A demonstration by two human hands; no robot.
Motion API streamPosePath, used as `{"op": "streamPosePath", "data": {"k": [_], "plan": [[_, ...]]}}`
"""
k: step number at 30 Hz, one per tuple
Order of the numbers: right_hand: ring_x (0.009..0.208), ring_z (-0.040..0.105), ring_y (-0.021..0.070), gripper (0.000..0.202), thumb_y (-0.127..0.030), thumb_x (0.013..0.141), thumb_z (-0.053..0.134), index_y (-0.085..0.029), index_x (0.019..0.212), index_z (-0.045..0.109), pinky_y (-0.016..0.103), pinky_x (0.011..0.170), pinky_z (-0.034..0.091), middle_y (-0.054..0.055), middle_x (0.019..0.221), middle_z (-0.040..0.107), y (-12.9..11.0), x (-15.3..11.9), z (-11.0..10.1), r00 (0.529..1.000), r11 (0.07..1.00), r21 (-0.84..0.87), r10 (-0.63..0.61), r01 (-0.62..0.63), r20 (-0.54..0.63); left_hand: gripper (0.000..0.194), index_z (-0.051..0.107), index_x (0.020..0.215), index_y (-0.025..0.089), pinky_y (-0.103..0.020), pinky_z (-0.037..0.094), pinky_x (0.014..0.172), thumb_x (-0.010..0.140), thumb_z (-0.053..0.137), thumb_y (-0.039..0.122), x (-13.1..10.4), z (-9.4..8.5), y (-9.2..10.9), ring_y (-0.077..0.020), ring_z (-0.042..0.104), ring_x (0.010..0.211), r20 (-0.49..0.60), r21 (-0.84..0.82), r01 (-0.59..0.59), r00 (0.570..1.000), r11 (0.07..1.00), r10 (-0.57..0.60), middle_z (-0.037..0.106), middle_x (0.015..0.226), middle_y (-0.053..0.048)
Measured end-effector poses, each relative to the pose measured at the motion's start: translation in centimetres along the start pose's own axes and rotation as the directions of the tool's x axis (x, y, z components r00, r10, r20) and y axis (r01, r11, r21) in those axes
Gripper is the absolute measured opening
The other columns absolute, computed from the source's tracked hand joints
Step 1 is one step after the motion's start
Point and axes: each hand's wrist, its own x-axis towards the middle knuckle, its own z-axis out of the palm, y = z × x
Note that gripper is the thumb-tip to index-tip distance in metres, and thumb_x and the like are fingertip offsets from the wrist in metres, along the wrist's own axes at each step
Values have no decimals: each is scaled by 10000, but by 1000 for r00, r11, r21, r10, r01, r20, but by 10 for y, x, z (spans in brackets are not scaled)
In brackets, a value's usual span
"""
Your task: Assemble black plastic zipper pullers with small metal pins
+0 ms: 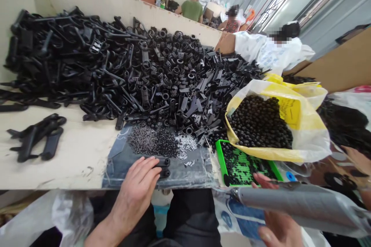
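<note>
My left hand [140, 181] lies over two black plastic handles [164, 163], its fingers curved across them and holding them side by side on the blue mat [116, 171]. The handles' round ends stick out to the right of my fingertips; my thumb is hidden. At the lower right, my right hand [278, 225] is behind a grey cylindrical power tool [292, 202] with a narrow tip pointing left. Its fingertips show above the tool and its thumb below, spread apart. The tool hides the middle of this hand. Dark small parts [166, 142] and silver pins [187, 142] lie beyond my left hand.
A large heap of black plastic parts [110, 65] covers the back of the table. At right are a green tray [222, 162] of small black pieces and a yellow-white bag [313, 139] of black balls. Several handles [37, 137] lie at left. Other people sit beyond.
</note>
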Motion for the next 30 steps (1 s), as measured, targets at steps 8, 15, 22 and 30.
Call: {"op": "streamPosePath", "data": {"k": [8,15,22,30], "plan": [[653,707,169,215,-235,928,715,-267,964,505,356,689,633,-23,885,636,-37,62,57,953,927,349,-219,137,208,260,607,1187,178,-477,513,1113,999,484,47,10,-4,11,-251,611,1292,-54,-67,82,995,994,-86,694,1287,-124],[468,539,96,244,-250,938,710,-241,1137,569,243,490,502,-81,703,576,-25,76,124,974,814,580,-163,41,160,340,570,1298,149,-435,591,992,994,471,35,20,10,13,-245,665,1108,4,-141,97,995,985,-97,714,1156,-119],[445,505,85,224,-231,953,688,-236,814,512,244,506,499,-95,643,553,-38,81,158,986,764,640,-154,77,65,470,552,1374,108,-440,584,994,941,451,-44,8,19,9,-254,653,1095,66,-112,68,996,991,-61,715,1147,-129],[442,467,87,232,-247,958,671,-244,818,487,229,472,474,-96,635,541,-39,76,173,988,729,681,-148,72,53,488,567,1361,98,-440,600,968,915,458,-70,12,16,11,-253,662,1068,54,-110,57,997,992,-52,720,1121,-124]]}}
